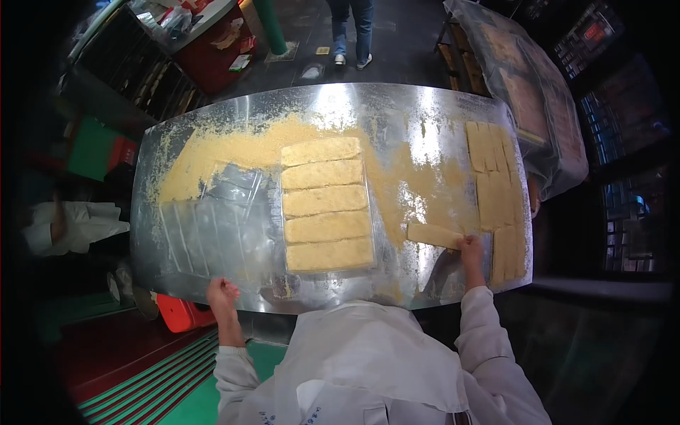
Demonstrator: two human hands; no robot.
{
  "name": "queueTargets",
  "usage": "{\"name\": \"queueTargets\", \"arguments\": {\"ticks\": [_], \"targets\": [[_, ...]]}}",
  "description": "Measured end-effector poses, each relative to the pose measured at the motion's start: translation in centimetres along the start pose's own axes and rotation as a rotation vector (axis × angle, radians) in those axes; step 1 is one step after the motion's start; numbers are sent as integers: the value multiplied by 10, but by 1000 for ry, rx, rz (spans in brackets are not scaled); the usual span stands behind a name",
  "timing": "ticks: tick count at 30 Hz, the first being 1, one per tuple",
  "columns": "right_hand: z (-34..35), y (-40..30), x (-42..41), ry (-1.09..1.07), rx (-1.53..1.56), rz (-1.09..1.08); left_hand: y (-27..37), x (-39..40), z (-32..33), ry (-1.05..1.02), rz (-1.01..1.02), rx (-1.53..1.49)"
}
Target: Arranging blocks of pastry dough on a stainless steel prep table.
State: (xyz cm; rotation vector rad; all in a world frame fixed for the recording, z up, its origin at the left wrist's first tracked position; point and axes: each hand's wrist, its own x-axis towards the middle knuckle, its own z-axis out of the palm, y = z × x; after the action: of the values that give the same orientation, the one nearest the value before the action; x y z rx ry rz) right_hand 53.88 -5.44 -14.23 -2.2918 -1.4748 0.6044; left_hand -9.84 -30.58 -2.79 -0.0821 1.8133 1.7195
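My right hand (470, 249) grips the right end of a flat dough strip (433, 235) coated in yellow powder, just above the metal table. My left hand (223, 293) hovers by the table's front edge, fingers loosely curled, nothing visible in it. Between the hands, a clear plastic tray (374, 255) holds several wide, powder-dusted slabs (325, 202) stacked in a column. Left of it lies a ribbed, clear plastic tray (212, 234), with another clear plastic piece (234, 183) behind it. More long strips (491, 199) lie in rows along the table's right edge.
Yellow powder (255, 143) is spread across the metal table (372, 98). A plastic-covered rack (531, 95) stands beyond the right corner. A red stool (183, 313) is below the front left edge. One person (353, 26) is past the far edge, another (79, 223) at left.
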Motion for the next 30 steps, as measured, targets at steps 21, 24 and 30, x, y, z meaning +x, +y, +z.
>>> {"name": "queueTargets", "arguments": {"ticks": [21, 24, 30], "targets": [[-11, -55, -17, -375, 671, 18, 82, 22, 240, -831, 121, 1137], [-10, -60, -15, -287, 695, -28, 80, 23, 244, -869, 122, 1172], [-48, -113, 1, -371, 473, -223, 74, 23, 243, -856, 175, 1188]]}}
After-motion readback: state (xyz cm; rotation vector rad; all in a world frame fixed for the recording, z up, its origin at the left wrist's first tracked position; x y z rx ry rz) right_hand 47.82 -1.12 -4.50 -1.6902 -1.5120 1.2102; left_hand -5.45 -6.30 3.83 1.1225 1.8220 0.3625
